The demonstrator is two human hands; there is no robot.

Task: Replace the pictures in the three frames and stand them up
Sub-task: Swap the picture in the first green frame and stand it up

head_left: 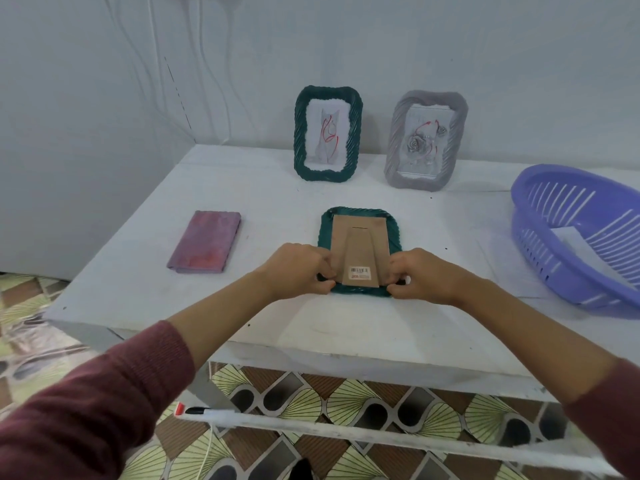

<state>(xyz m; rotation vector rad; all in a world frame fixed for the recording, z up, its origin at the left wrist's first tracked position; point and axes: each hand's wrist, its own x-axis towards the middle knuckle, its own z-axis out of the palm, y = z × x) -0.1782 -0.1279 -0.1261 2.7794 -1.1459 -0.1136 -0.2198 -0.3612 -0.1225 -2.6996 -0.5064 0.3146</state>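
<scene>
A dark green frame [360,216] lies face down at the middle of the white table [138,271], its brown cardboard back [358,247] with stand flap and barcode sticker facing up. My left hand [298,270] pinches the frame's near left corner and my right hand [420,275] pinches the near right corner, fingers on the back's edge. At the back stand two upright frames with pictures: a dark green one [327,133] and a grey one [426,140].
A folded purple cloth [206,241] lies to the left of the flat frame. A purple plastic basket [581,237] with white paper inside sits at the right. Walls stand behind and to the left. A marker lies on a lower shelf.
</scene>
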